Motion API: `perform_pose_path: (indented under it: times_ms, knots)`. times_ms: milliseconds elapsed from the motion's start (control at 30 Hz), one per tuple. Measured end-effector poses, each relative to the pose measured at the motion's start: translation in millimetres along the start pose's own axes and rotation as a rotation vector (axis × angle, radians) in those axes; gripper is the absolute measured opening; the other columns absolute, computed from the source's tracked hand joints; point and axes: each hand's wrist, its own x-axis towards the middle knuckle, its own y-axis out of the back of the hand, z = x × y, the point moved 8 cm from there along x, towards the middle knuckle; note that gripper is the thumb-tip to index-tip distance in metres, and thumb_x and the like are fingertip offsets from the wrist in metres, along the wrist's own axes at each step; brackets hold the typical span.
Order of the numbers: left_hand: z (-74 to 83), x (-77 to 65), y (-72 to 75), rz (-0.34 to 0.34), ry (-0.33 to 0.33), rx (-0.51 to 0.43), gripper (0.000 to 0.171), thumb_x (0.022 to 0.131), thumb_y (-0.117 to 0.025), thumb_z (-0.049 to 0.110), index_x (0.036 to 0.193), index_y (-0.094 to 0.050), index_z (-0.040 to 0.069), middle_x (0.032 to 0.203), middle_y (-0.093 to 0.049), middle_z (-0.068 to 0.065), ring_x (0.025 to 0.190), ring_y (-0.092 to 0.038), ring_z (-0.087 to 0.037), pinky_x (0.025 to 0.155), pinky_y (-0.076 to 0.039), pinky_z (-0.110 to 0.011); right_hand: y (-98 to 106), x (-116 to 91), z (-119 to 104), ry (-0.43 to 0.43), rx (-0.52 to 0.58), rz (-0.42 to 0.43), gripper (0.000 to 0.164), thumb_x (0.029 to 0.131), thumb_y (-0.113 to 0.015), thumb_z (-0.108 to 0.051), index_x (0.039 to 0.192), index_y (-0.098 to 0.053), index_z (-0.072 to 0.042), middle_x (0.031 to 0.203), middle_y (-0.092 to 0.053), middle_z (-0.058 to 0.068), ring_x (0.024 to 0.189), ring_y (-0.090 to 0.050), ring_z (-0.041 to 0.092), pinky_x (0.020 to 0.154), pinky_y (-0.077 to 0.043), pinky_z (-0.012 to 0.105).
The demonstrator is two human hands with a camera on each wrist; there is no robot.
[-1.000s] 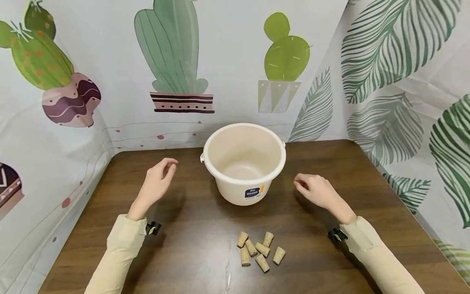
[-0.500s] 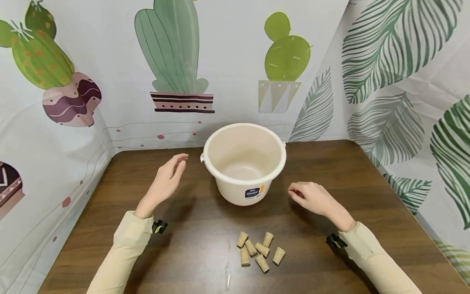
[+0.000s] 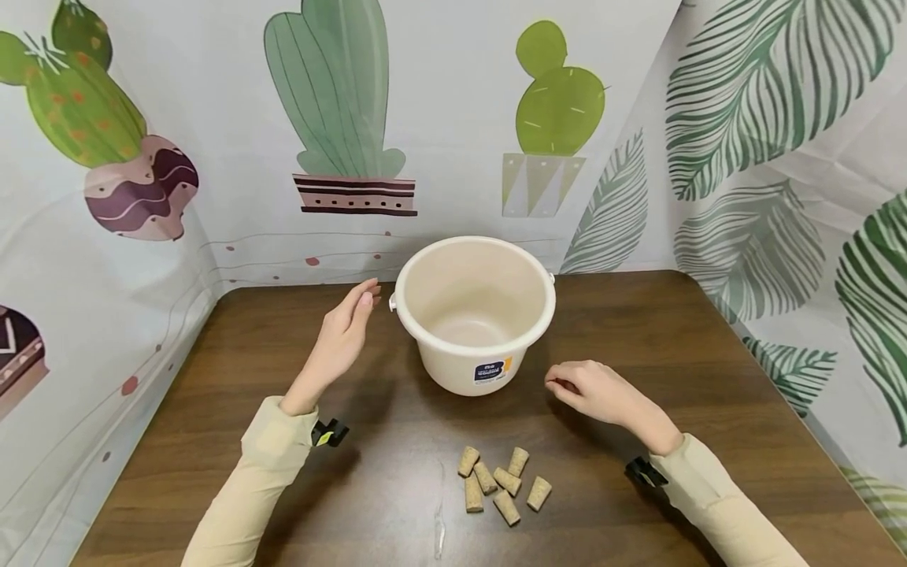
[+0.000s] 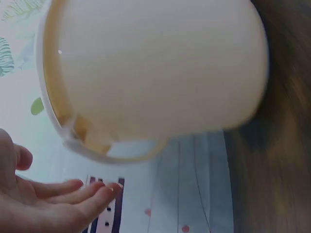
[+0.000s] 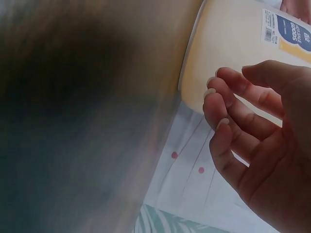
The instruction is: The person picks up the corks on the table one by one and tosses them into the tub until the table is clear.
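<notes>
A cream plastic bucket (image 3: 453,370) with a blue label stands upright near the back of the table, its inside bare. My left hand (image 3: 340,339) is just left of its rim, fingers extended toward the handle joint (image 3: 393,302) and holding nothing. In the left wrist view the fingers (image 4: 73,194) lie below the bucket's handle (image 4: 141,158), apart from it. To the right of the bucket my right hand (image 3: 595,390) hovers with loosely curled fingers and nothing in them. Several tapered corks (image 3: 507,480) lie in a loose group in front of the bucket.
The dark wooden table (image 3: 397,504) has a wall cloth (image 3: 453,157) printed with cacti and leaves behind it and at its sides. A narrow clear strip (image 3: 440,531) lies on the table left of the corks. Each wrist wears a small black camera (image 3: 329,432).
My left hand has moved right and away from me, toward the bucket's rim, its fingers straightening. My right hand has come slightly left and nearer to me. The bucket and corks stay put.
</notes>
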Motion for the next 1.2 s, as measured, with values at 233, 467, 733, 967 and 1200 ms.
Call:
perform_pose_path:
  times_ms: [233, 467, 733, 967, 1200]
  knots:
    - [6.6, 9.0, -13.8, -0.009, 0.105, -0.012, 0.053, 0.104, -0.032, 0.039, 0.144, -0.043, 0.006, 0.142, -0.051, -0.017, 0.134, -0.046, -0.03, 0.11, -0.035, -0.047, -10.0, -1.5, -8.0, 0.051, 0.054, -0.038, 0.006, 0.091, -0.063, -0.012, 0.09, -0.069, -0.013, 0.083, -0.064, -0.011, 0.075, -0.058, 0.001, 0.068, -0.051, 0.026]
    - [8.4, 19.5, -31.3, -0.048, 0.178, -0.072, 0.058, 0.104, -0.033, 0.04, 0.148, -0.036, 0.003, 0.147, -0.044, -0.018, 0.137, -0.041, -0.03, 0.114, -0.031, -0.046, -14.4, -2.6, -13.5, 0.051, 0.083, -0.07, 0.007, 0.092, -0.062, -0.014, 0.089, -0.068, -0.014, 0.082, -0.062, -0.012, 0.074, -0.056, -0.001, 0.068, -0.05, 0.024]
    - [12.8, 22.7, -42.4, -0.026, 0.251, -0.105, 0.056, 0.103, -0.035, 0.034, 0.149, -0.033, 0.003, 0.148, -0.043, -0.018, 0.137, -0.041, -0.029, 0.114, -0.032, -0.044, -17.8, -1.9, -18.8, 0.078, 0.11, -0.083, 0.007, 0.092, -0.061, -0.013, 0.088, -0.068, -0.014, 0.081, -0.06, -0.012, 0.073, -0.054, -0.002, 0.067, -0.049, 0.022]
    - [10.0, 21.8, -46.1, 0.016, 0.264, -0.146, 0.05, 0.102, -0.036, 0.028, 0.147, -0.037, 0.006, 0.144, -0.048, -0.018, 0.132, -0.046, -0.031, 0.112, -0.034, -0.045, -18.5, -2.0, -23.3, 0.083, 0.133, -0.093, 0.007, 0.092, -0.062, -0.013, 0.089, -0.068, -0.014, 0.081, -0.061, -0.012, 0.073, -0.054, -0.002, 0.067, -0.05, 0.022]
    - [11.6, 21.5, -48.8, 0.026, 0.273, -0.144, 0.05, 0.102, -0.034, 0.026, 0.149, -0.034, 0.008, 0.149, -0.043, -0.015, 0.137, -0.041, -0.03, 0.114, -0.03, -0.046, -20.4, -0.7, -28.9, 0.102, 0.18, -0.121, 0.007, 0.092, -0.062, -0.012, 0.088, -0.067, -0.015, 0.08, -0.059, -0.013, 0.072, -0.051, -0.003, 0.066, -0.048, 0.019]
